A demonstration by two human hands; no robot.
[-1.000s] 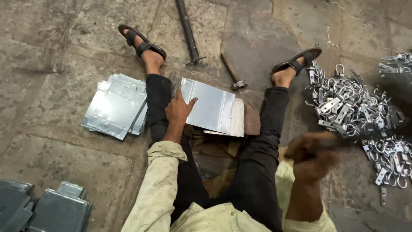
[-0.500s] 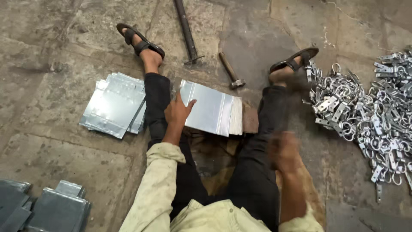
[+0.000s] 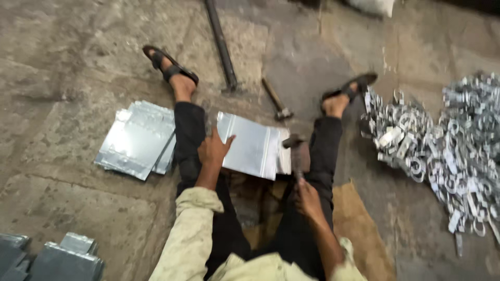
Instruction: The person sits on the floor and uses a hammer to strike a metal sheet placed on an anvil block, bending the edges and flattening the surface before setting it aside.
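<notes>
i see the left hand (image 3: 212, 150) flat, fingers spread, pressing the metal sheet (image 3: 250, 145) between the legs at center. right hand (image 3: 307, 200) at 5 o'clock is closed round a hammer (image 3: 297, 151), head over the sheet's right edge. pile of metal clips (image 3: 442, 145) at 3 o'clock.

Silver-grey metal sheet (image 3: 250, 145); black trousers (image 3: 190, 135); cream sleeve (image 3: 190, 229); shiny silver clamp heap (image 3: 448, 145)

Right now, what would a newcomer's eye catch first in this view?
Centre frame, the right hand holds a hammer at the edge of a shiny metal sheet that the left hand presses flat between the outstretched legs. At right sprawls a big heap of metal clips; more stacked sheets lie at left.
</notes>
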